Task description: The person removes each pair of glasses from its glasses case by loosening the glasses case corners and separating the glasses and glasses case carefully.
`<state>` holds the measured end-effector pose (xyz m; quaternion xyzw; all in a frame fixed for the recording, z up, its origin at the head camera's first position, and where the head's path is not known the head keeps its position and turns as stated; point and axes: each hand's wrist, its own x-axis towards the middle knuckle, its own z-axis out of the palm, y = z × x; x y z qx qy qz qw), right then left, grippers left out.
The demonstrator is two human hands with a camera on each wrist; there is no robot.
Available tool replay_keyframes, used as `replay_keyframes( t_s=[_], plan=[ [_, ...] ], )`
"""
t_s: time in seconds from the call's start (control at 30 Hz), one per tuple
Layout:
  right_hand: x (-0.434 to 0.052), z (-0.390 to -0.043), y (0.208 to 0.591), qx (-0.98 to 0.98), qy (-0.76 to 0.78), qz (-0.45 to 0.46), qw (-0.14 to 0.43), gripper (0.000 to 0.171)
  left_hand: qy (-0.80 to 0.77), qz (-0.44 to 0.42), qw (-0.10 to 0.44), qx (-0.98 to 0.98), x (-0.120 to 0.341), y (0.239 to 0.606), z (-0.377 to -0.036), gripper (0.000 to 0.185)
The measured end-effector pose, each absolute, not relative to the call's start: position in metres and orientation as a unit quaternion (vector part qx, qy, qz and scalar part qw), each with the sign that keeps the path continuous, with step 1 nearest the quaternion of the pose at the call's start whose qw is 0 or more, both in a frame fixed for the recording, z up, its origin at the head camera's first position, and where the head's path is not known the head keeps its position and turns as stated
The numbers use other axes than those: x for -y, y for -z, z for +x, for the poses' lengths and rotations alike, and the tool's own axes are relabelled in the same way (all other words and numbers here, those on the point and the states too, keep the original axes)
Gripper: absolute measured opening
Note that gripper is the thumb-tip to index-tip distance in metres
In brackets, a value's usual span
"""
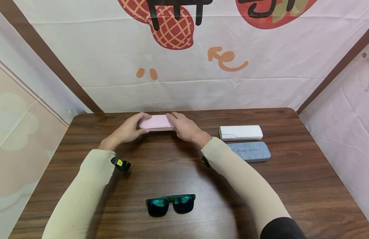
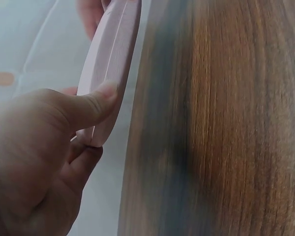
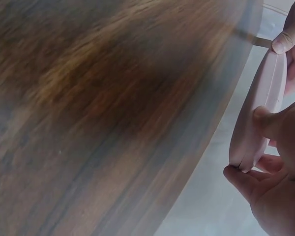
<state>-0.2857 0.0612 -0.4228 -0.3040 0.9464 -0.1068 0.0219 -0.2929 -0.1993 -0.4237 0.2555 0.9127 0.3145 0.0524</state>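
Pink case [image 1: 155, 123] is the thing both hands hold, but first, closest to the person, a pair of sunglasses [image 1: 170, 204] with a dark green frame and shiny blue-green lenses lies on the surface [image 1: 307, 186], apart from everything else. Past it come two arms in pale sleeves, each with a small camera at the wrist. The left hand [image 1: 131, 129] holds the left end of the pink case, with the thumb on the front and the fingers curled over the top. The right hand [image 1: 184, 127] holds the right end the same way. The case sits near the back edge of the surface, a little left of the middle. Its lid looks closed; the wrist views show a thin line along its side where the two halves meet. I think the step in hand is getting a good hold to open the case. The next move likely calls for the thumbs to push at that line and lift the lid. To the right lie a grey-blue case [image 1: 250, 151] and, just behind it, a white case [image 1: 240, 132]. The surface is dark brown wood. Behind it hangs a white cloth [image 1: 262, 83] with red and orange cartoon drawings.
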Motion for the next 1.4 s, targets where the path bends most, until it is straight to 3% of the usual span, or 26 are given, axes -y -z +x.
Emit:
replay_keyframes(
  t_s=[0.77,1.4],
  plan=[
    [-0.044,-0.301,0.447,-0.958,0.105,-0.262,0.055,0.06,-0.325,0.248,0.067,-0.91,0.209,0.446,-0.309,0.048],
    [-0.046,-0.299,0.445,-0.957,0.117,-0.258,0.058,0.063,-0.332,0.199,0.086,-0.918,0.207,0.448,-0.312,0.054]
  ],
)
